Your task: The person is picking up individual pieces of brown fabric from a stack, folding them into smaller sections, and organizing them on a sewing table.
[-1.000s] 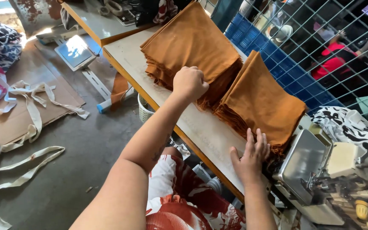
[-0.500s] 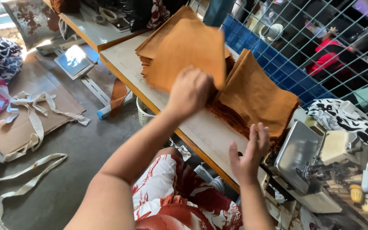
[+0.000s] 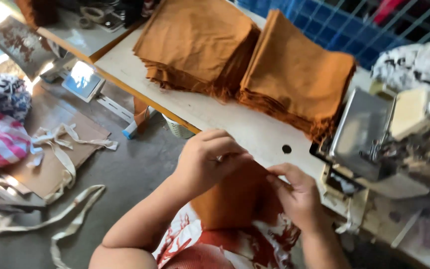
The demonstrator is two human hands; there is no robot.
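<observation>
Both hands meet over the lap: the left hand [image 3: 207, 159] pinches the top edge of a rust-orange fabric piece [image 3: 235, 199], fingers closed on it, while the right hand [image 3: 294, 192] grips its other edge, thumb and fingers clamped on the cloth. That piece hangs just below the front edge of the pale worktable with an orange wooden rim [image 3: 225, 119]. On the tabletop lie two stacks of folded rust-orange cloth [image 3: 200, 40] [image 3: 299, 69], side by side and touching. A grey metal sewing machine [image 3: 374, 144] sits at the right. Beyond stands a blue wire grid [image 3: 344, 20]. On the grey concrete floor [image 3: 140, 169] lie cream fabric strips [image 3: 65, 149] and flattened brown cardboard [image 3: 51, 169].
</observation>
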